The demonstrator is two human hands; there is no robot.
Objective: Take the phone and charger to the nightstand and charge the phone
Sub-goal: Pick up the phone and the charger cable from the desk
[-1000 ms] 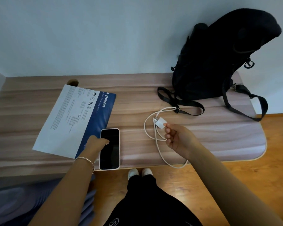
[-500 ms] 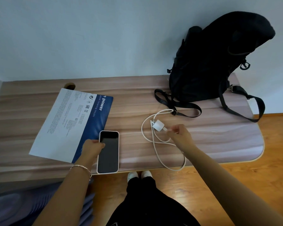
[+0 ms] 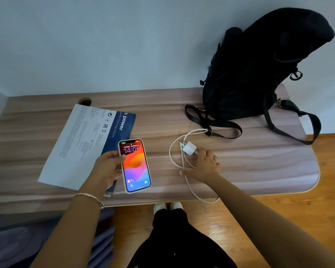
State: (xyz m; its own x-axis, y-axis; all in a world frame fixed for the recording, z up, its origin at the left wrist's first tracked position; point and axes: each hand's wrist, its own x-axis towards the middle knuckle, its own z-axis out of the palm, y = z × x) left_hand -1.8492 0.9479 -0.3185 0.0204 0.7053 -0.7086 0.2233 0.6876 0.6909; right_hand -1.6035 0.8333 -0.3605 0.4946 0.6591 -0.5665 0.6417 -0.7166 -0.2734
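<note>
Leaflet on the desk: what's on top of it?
The left hand sits over the near blue edge of the leaflet, gripping the lit phone, which overlaps that edge. Whether phone touches paper cannot be told; the print under the hand is covered.

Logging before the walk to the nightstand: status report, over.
Left hand grips phone, screen lit. Right hand touches charger, grip unclear; cable loose on desk. Backpack strap lies at cable's far loop.

Showing matt wood grain on the desk [image 3: 259, 163]; gleaming glossy on the phone [image 3: 135, 167] screen; looking smooth plastic on the charger [image 3: 189, 148], matt cloth on the backpack [image 3: 259, 70], paper on the leaflet [image 3: 75, 147].
</note>
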